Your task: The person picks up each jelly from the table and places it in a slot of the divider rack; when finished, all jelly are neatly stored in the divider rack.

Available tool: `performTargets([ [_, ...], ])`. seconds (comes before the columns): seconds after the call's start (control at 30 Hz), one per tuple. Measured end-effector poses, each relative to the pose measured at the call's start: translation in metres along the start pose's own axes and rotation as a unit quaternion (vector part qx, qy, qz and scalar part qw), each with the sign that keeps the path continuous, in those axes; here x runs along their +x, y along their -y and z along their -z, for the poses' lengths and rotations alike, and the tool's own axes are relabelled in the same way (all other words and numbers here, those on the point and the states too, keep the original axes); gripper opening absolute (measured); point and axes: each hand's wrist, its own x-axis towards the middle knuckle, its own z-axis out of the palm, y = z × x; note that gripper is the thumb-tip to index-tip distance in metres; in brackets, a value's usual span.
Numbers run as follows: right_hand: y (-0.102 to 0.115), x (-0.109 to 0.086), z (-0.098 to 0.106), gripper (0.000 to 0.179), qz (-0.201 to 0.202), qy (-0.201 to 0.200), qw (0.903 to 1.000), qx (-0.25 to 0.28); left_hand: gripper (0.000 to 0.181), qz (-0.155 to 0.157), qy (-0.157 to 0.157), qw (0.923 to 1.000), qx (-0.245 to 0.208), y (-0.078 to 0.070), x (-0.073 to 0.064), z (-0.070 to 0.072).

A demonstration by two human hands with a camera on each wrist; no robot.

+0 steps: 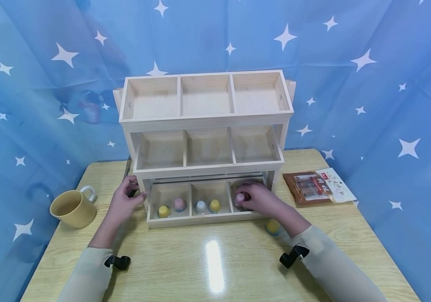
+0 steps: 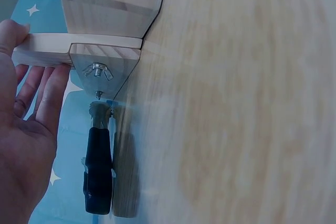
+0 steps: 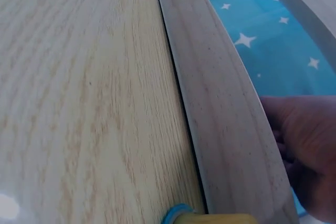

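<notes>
A three-tier wooden shelf (image 1: 205, 123) stands on the table, each tier split into three compartments. My left hand (image 1: 126, 199) grips its lower left side; in the left wrist view the thumb and fingers lie on opposite sides of a wooden board (image 2: 42, 53). Inside the bottom right compartment, my right hand (image 1: 258, 199) pinches a small pink round-topped piece (image 1: 240, 199). Similar pieces sit in the other bottom compartments: yellow (image 1: 164, 212) and pink (image 1: 180, 204) at left, white (image 1: 201, 206) and yellow (image 1: 214, 205) in the middle. The shelf's front board hides the right fingertips in the right wrist view.
Another yellow piece (image 1: 273, 227) with a blue base lies on the table under the right forearm. A yellow mug (image 1: 73, 209) stands at left, a brown snack packet (image 1: 307, 188) at right. Behind the shelf's left side is a black-handled tool (image 2: 98, 171).
</notes>
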Motion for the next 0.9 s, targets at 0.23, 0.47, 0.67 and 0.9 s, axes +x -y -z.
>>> performTargets([
  [0.23, -0.001, 0.0, 0.0, 0.014, -0.017, 0.013, 0.9996, 0.017, 0.045, 0.003, 0.003, 1.0, 0.001, -0.004, 0.0, -0.001],
  [0.47, 0.001, -0.002, 0.005, 0.025, -0.051, 0.019, 0.9952, 0.081, 0.045, 0.002, 0.004, 1.0, 0.005, -0.002, 0.0, 0.0],
  [0.67, 0.001, -0.006, 0.008, 0.029, -0.052, 0.005, 0.9951, 0.085, 0.045, 0.001, 0.002, 1.0, -0.006, -0.001, 0.001, 0.0],
  [0.9, 0.006, -0.025, 0.013, 0.025, -0.045, -0.048, 0.9931, 0.097, 0.044, -0.001, 0.003, 1.0, -0.004, 0.0, 0.0, 0.0],
])
